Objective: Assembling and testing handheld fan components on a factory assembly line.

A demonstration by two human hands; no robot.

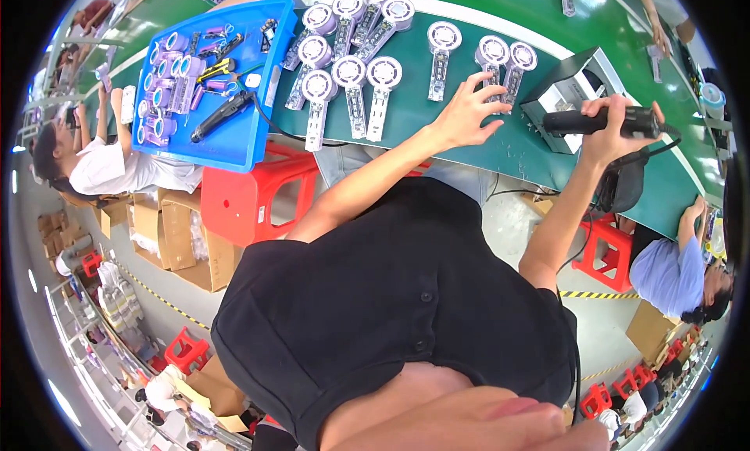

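Observation:
My left hand (469, 115) reaches over the green table with its fingers apart, fingertips at the handle of a white-and-purple handheld fan body (492, 51). The fingers hide part of that handle; whether they touch it I cannot tell. Close beside it lies another fan body (523, 57). A third fan body (444, 38) lies to the left of these. My right hand (608, 134) is closed around a black electric screwdriver (578, 123), held level in front of a grey box (564, 91) with an open front. A cord runs from the screwdriver's right end.
Several more fan bodies (349, 74) lie in a group on the green table (422, 123). At the left a blue tray (262, 130) holds purple fan parts, tools and another black screwdriver (223, 116). Red stools (242, 201) stand below the table. Co-workers sit at both sides.

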